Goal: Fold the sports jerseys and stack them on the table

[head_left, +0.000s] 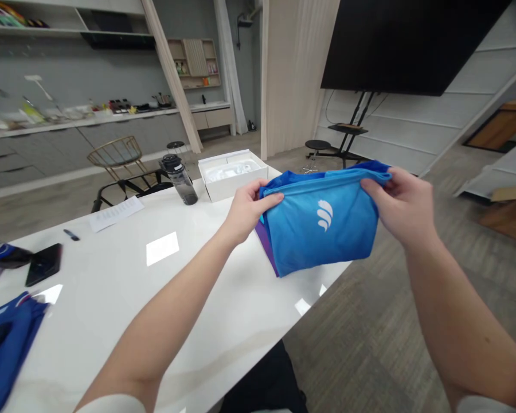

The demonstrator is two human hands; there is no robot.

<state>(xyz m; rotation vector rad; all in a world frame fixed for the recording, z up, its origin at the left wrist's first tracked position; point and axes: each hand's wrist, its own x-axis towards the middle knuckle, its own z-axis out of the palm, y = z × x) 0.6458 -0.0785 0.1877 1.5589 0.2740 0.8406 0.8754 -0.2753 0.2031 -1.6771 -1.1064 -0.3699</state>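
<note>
A folded blue garment (pixel 322 229) with a small white logo hangs in the air over the right end of the white table (pixel 124 287). My left hand (pixel 247 209) pinches its upper left edge, thumb on the front. My right hand (pixel 402 206) grips the upper right corner with fingers curled over the cloth. A purple layer (pixel 266 244) shows at the garment's lower left edge.
An open white box (pixel 232 172) and a dark water bottle (pixel 180 179) stand at the table's far side. A paper sheet (pixel 116 213), a pen (pixel 71 234), a black phone (pixel 43 264) and blue cloth (pixel 4 344) lie to the left. A wire chair (pixel 116 155) stands beyond; a big screen (pixel 404 40) is at right.
</note>
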